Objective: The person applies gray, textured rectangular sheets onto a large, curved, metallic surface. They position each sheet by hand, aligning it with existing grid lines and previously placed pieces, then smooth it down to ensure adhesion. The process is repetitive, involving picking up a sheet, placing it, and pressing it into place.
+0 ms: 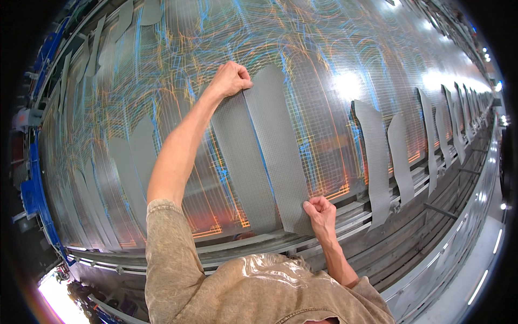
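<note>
A long grey cut sheet piece [275, 135] with a fine grid texture lies in front of me, its material not certain. At its far left corner my left hand [231, 80] is closed, thumb and fingers pinched on the edge. My right hand [322, 216] pinches the near right corner of the same piece, close to the table's front edge. Beside it on the left lies a second grey sheet piece [237, 156], a narrow blue-lit gap running between the two. My left hand partly covers that second piece's far end.
Blue, orange and green lines mark the broad shiny table [329, 129]. More grey pieces [372, 156] lie to the right, some overhanging the front edge; others [127, 162] lie left and far left. Metal rails [345, 208] run along the near edge. A blue frame [38, 183] stands at left.
</note>
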`<control>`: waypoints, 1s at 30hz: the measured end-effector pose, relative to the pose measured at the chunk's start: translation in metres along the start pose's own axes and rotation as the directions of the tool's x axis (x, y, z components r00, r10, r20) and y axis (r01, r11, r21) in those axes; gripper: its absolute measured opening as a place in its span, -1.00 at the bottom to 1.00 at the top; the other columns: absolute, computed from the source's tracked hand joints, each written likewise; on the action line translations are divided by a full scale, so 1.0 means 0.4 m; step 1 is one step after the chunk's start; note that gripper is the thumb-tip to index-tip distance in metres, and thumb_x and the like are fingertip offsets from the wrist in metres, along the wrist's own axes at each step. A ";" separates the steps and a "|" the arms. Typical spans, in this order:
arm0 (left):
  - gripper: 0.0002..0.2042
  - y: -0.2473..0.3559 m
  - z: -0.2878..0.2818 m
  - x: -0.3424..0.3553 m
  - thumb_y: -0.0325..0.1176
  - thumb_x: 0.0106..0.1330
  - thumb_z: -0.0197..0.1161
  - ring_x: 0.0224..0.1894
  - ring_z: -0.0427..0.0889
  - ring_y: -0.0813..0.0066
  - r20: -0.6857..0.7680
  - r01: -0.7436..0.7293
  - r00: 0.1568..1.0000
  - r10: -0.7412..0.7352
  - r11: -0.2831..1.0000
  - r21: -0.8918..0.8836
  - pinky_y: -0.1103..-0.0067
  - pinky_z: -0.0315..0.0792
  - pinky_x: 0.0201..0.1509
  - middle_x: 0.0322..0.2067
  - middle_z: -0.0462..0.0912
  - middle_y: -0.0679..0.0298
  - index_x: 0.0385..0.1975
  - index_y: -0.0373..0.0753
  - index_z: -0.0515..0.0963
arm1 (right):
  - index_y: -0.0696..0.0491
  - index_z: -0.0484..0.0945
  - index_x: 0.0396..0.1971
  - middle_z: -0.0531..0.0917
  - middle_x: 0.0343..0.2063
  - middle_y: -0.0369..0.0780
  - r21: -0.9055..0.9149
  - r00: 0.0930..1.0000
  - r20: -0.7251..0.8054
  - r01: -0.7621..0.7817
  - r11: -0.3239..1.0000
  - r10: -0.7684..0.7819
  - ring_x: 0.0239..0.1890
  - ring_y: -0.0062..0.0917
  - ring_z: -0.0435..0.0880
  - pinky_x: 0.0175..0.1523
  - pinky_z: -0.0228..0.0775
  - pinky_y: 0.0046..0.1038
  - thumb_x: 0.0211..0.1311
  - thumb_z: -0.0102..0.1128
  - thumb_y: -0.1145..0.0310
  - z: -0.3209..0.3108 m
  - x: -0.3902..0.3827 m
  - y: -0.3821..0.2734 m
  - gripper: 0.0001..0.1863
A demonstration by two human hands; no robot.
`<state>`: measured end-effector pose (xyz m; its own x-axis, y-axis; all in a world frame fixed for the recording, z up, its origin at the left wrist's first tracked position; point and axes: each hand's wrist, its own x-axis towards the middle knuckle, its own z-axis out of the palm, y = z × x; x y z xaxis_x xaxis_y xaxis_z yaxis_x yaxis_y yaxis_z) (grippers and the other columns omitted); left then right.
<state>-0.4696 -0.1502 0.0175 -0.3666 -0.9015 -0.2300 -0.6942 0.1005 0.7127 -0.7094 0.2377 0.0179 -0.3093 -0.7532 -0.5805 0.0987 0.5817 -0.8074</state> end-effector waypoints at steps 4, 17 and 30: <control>-0.84 -0.001 0.001 0.003 -0.34 -0.02 0.46 -0.43 0.65 0.53 0.013 -0.014 1.000 0.014 1.000 -0.013 0.51 0.51 -0.27 -0.54 0.70 0.28 -0.50 -0.27 0.70 | 0.14 0.54 -0.42 0.53 -0.63 -0.46 0.017 1.000 0.001 0.003 1.000 -0.003 -0.56 -0.85 0.35 -0.44 0.17 -0.68 0.21 0.34 0.44 0.004 -0.003 -0.003 -0.86; -0.86 -0.018 0.005 0.014 -0.30 0.01 0.47 -0.39 0.66 0.50 0.012 -0.018 1.000 0.017 0.999 0.045 0.48 0.52 -0.20 -0.50 0.72 0.30 -0.49 -0.20 0.71 | 0.15 0.53 -0.43 0.55 -0.66 -0.42 -0.390 0.988 -0.115 0.050 0.920 -0.102 -0.58 -0.83 0.39 -0.50 0.22 -0.68 0.11 0.45 0.46 0.018 -0.033 -0.036 -0.79; -0.85 -0.026 0.007 0.013 -0.27 0.00 0.49 -0.35 0.68 0.48 -0.008 -0.020 1.000 0.021 0.997 0.071 0.45 0.54 -0.16 -0.49 0.73 0.32 -0.50 -0.17 0.72 | 0.19 0.49 -0.41 0.54 -0.70 -0.30 -0.447 0.982 -0.104 0.094 0.889 -0.156 -0.64 -0.74 0.39 -0.57 0.24 -0.55 0.11 0.46 0.46 0.018 -0.062 -0.028 -0.74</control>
<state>-0.4661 -0.1549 0.0069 -0.3759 -0.9027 -0.2093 -0.7288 0.1486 0.6684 -0.6961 0.2478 0.0405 -0.4177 -0.7985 -0.4335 -0.3644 0.5843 -0.7251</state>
